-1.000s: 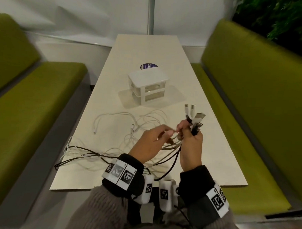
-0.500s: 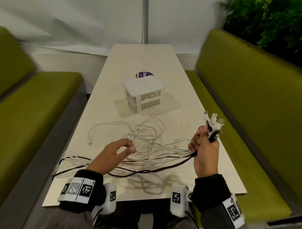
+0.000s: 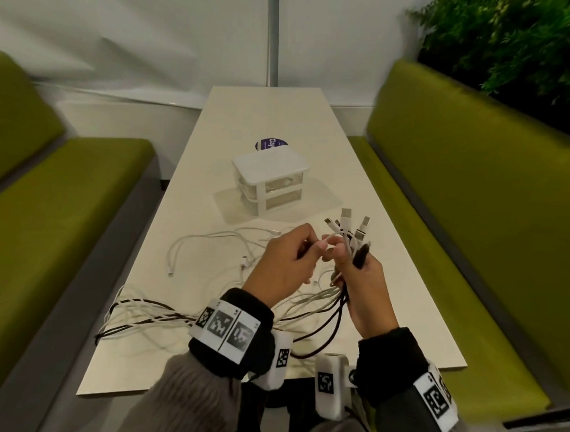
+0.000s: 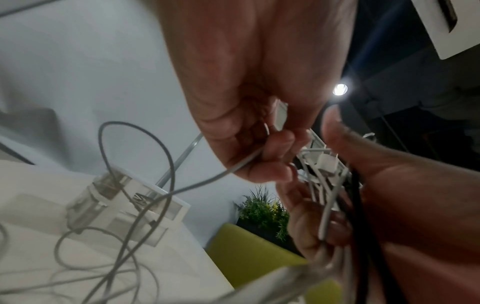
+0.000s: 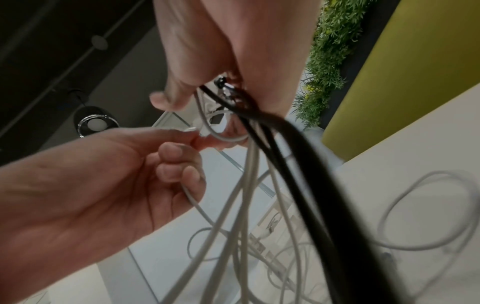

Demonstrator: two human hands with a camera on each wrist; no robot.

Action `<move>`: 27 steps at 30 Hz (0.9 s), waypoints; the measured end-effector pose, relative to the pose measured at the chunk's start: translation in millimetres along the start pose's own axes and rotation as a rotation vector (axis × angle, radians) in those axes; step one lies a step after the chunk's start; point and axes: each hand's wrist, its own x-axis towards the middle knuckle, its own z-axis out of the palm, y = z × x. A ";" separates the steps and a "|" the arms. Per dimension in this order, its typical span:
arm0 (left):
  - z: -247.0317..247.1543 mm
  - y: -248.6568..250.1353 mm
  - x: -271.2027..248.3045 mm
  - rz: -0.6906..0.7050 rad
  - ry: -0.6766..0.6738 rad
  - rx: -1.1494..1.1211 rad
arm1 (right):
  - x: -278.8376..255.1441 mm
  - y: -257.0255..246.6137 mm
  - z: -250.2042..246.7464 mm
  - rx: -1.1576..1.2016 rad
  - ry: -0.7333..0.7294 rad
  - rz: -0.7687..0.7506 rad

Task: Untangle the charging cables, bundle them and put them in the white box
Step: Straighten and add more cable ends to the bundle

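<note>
Surface [image 3: 274, 118] lay bare beyond the white box [image 3: 269, 179]. Your right hand [image 3: 360, 276] gripped the cables [image 3: 347, 237], plugs pointing up; your left hand [image 3: 285, 267] pinched one white cable [image 4: 207, 179].

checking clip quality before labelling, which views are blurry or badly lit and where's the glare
Head view: dim, wide-angle bend, motion smear on the benches, soft shadow around the white box. Left wrist view: left hand and cables soft, a ceiling lamp flares. Right wrist view: black cable smeared, dark ceiling.
</note>
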 end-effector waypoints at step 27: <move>-104.3 -101.1 -38.2 -0.208 -0.027 0.413 | 20.0 6.8 -42.1 0.452 0.530 0.025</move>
